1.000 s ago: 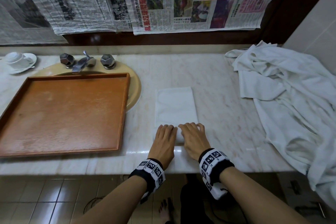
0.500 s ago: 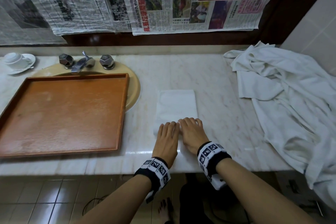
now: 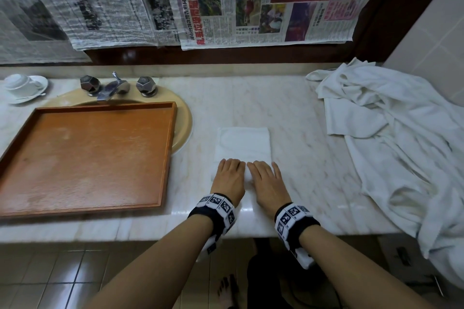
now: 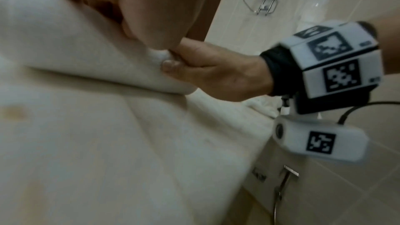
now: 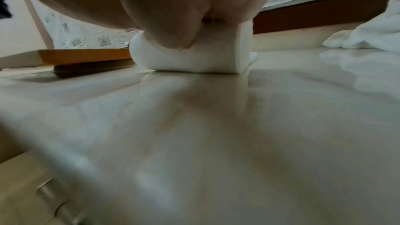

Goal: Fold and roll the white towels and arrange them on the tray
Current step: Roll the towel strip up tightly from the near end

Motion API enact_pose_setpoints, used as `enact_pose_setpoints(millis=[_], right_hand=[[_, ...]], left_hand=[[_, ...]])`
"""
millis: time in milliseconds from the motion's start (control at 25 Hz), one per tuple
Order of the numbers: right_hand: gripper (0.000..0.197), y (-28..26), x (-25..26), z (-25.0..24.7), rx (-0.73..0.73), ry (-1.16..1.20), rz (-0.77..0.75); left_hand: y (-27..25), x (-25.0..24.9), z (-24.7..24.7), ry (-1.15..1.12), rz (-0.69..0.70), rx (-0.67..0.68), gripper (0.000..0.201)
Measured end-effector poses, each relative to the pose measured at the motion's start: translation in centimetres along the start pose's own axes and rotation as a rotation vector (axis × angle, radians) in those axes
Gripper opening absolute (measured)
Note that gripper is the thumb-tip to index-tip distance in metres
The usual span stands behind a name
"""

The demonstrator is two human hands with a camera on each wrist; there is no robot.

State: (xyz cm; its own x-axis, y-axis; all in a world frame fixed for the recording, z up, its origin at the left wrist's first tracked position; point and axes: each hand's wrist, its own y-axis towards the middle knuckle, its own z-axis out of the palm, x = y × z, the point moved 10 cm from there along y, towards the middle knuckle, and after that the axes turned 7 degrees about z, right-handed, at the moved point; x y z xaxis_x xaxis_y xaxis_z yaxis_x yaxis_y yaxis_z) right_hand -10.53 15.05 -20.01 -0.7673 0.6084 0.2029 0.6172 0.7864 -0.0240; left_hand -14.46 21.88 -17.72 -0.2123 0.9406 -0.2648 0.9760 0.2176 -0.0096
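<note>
Because a roll slackens unless pinned evenly, I kept my left hand [image 3: 229, 178] and right hand [image 3: 266, 180] side by side, fingers curled over the towel [image 3: 243, 143] on the counter [image 3: 296, 118]; the tray [image 3: 165, 158] lay just left for an easy transfer.

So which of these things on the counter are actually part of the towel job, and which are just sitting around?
Part of the job:
- folded white towel, half rolled under the left hand and right hand
- wooden tray, nothing on it yet
- heap of white linen, some probably towels to roll next

Just lying about:
- cup and saucer
- tap
- newspapers on the wall
</note>
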Motion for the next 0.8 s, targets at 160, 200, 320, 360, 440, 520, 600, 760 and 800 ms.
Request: enact_pose_setpoints(millis=[160,200,320,360,440,520,600,760,800], right_hand=[[0.042,1.5,-0.1,-0.5,0.072,0.07,-0.067],[0.04,1.5,-0.2,-0.6,0.084,0.075,-0.082],[0.037,0.9,-0.1,-0.3,0.133,0.082,-0.093],[0.036,0.8,-0.1,-0.3,0.144,0.093,-0.085],[0.036,0.4,0.0,-0.4,0.151,0.102,-0.064],[0.04,-0.5,0.3,-0.3,0.131,0.067,-0.05],[0.062,-1.7,0.5,-0.1,0.06,-0.076,-0.009],[0.081,-3.4,2.1,0.5,-0.026,-0.063,0.089],[0.08,-3.3,2.2,0.4,-0.037,-0.043,0.097]], left_hand=[[-1.4,-0.6,-0.5,-0.014,0.003,-0.086,0.065],[-2.3,-1.0,-0.6,-0.025,0.03,-0.165,0.068],[-4.1,-1.2,0.2,-0.062,0.088,-0.231,0.064],[-4.1,-1.1,0.5,-0.065,0.093,-0.204,0.063],[-3.7,-0.9,0.7,-0.066,0.099,-0.164,0.058],[-3.1,-0.9,0.6,-0.041,0.106,-0.137,0.052],[-2.2,-0.9,0.5,-0.001,0.1,-0.097,0.047],[-0.7,-1.0,0.7,0.103,0.071,0.081,0.03],[-0.3,-1.0,0.6,0.121,0.064,0.104,0.029]])
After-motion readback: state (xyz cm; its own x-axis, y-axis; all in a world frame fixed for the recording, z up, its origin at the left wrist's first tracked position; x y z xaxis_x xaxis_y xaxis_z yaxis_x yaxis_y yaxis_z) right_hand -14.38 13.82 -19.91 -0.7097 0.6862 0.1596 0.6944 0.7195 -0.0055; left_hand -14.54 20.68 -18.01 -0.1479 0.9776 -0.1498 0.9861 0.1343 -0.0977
